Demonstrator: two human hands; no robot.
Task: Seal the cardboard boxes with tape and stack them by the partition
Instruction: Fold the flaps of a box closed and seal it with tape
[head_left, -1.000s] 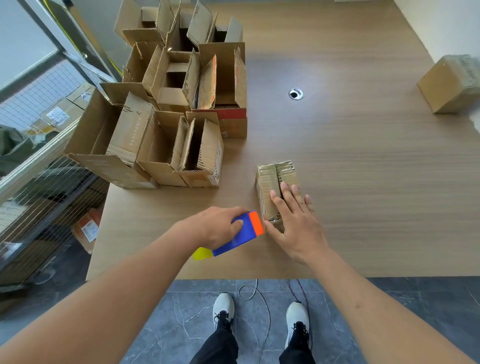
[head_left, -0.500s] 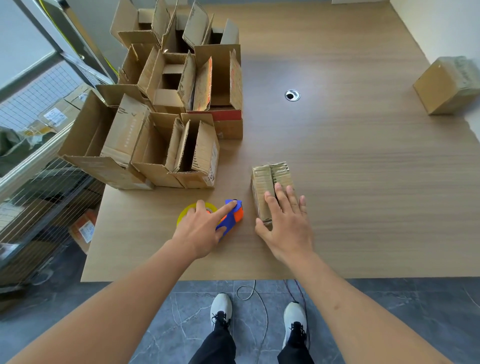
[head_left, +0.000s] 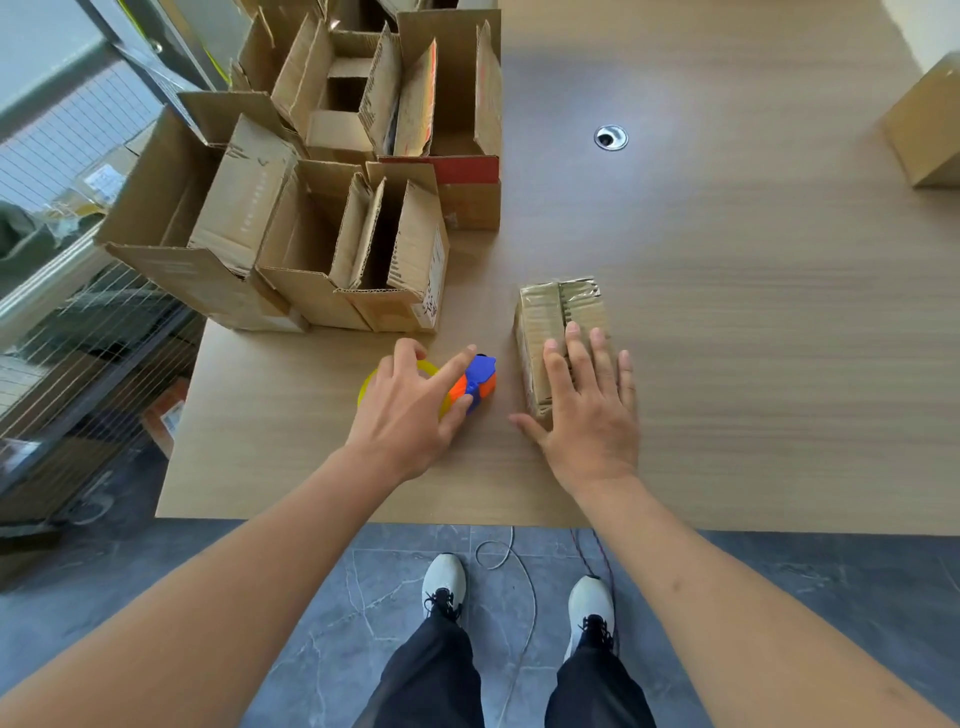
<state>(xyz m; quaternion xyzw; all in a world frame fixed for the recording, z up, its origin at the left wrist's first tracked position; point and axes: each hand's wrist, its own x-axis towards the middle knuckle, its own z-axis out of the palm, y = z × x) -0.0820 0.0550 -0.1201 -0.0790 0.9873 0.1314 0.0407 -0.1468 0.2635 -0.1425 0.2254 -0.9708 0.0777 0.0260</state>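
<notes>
1. Both forearms (head_left: 291, 561) were bare, with no sleeves in view.
2. The left hand (head_left: 410, 410) and the right hand (head_left: 587, 415) wore no gloves, rings or watch.
3. The legs were in black trousers (head_left: 431, 675).
4. The feet wore white lace-up trainers (head_left: 443, 584) with dark laces, on the grey tiled floor.

Wooden counter (head_left: 727, 364) fills most of view. Round metal cable grommet (head_left: 611, 137) set in counter at 1 o'clock. Grey stone-tile floor (head_left: 182, 597) along bottom. White shoes (head_left: 444, 584) and black trousers (head_left: 431, 675) at 6 o'clock; thin cables (head_left: 519, 566) between shoes. Wire-mesh rack (head_left: 78, 332) at 9 o'clock.
</notes>
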